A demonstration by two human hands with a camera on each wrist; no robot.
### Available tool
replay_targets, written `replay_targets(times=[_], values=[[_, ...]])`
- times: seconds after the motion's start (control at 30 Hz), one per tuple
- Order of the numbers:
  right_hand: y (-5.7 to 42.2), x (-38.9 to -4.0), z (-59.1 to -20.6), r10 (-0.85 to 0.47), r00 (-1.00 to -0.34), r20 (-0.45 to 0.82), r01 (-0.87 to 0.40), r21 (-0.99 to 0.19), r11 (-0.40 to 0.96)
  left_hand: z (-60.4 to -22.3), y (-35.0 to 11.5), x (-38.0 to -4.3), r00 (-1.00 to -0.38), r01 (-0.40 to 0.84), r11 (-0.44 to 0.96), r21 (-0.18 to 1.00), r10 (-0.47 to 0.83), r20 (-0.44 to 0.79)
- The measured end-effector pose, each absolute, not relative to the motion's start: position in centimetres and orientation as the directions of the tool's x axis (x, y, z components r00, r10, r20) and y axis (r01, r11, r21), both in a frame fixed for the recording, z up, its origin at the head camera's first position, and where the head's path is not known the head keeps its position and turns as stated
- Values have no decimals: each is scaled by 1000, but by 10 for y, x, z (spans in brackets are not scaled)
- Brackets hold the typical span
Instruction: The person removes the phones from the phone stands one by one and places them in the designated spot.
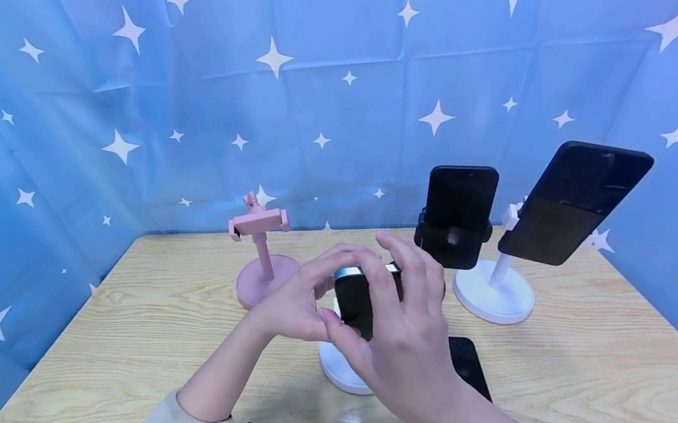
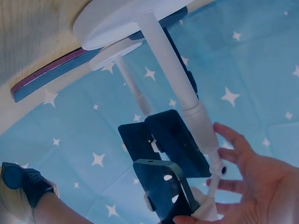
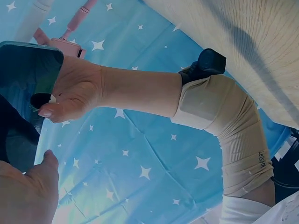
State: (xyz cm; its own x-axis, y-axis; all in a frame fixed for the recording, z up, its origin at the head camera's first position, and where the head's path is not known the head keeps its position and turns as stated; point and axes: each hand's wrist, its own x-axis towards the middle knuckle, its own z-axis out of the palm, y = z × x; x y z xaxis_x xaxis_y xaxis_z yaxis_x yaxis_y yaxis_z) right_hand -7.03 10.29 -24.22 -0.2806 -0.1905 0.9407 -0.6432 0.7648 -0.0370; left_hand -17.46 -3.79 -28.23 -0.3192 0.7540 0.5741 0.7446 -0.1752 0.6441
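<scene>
A black smartphone with a bright blue-silver edge [image 1: 355, 303] sits in the holder of a white phone stand [image 2: 202, 128], above its round base. My left hand [image 1: 296, 300] grips the stand from the left, fingers behind its neck and thumb by the phone's edge. From the right, my right hand [image 1: 408, 313] holds the phone, with fingers bent over the upper edge and the thumb at the lower one. My hands partly cover the phone and holder in the head view. In the right wrist view, the phone's screen [image 3: 28, 70] faces this way beside my left thumb.
A pink phone stand [image 1: 264, 244] stands back left with its holder bare. Farther right, an upright phone [image 1: 460, 206] and a larger tilted phone [image 1: 574, 207] are mounted on stands. Another phone [image 1: 468, 364] lies on the wooden table [image 1: 598, 389], beside my right wrist. A starry blue curtain hangs behind.
</scene>
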Motion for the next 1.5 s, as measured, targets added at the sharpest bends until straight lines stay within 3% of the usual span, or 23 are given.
replay_targets(times=[0.37, 0.77, 1.03, 1.27, 1.5], values=[[97, -78, -246, -176, -228, 958, -529, 30, 848, -278, -36, -179, -306, 783, -119, 610, 780, 545], [94, -83, -249, -152, -193, 969, -449, 51, 892, -277, -33, -185, -251, 751, -200, 629, 795, 552], [92, -87, -249, -137, -155, 978, -420, 60, 906, -276, -33, -186, -235, 794, -174, 583, 796, 558], [93, -87, -251, -137, -160, 978, -429, 56, 902, -275, -30, -187, -189, 790, -216, 574, 805, 562], [92, -88, -251, -147, -165, 975, -438, 62, 897, -276, -32, -188, -202, 773, -215, 598, 809, 552]])
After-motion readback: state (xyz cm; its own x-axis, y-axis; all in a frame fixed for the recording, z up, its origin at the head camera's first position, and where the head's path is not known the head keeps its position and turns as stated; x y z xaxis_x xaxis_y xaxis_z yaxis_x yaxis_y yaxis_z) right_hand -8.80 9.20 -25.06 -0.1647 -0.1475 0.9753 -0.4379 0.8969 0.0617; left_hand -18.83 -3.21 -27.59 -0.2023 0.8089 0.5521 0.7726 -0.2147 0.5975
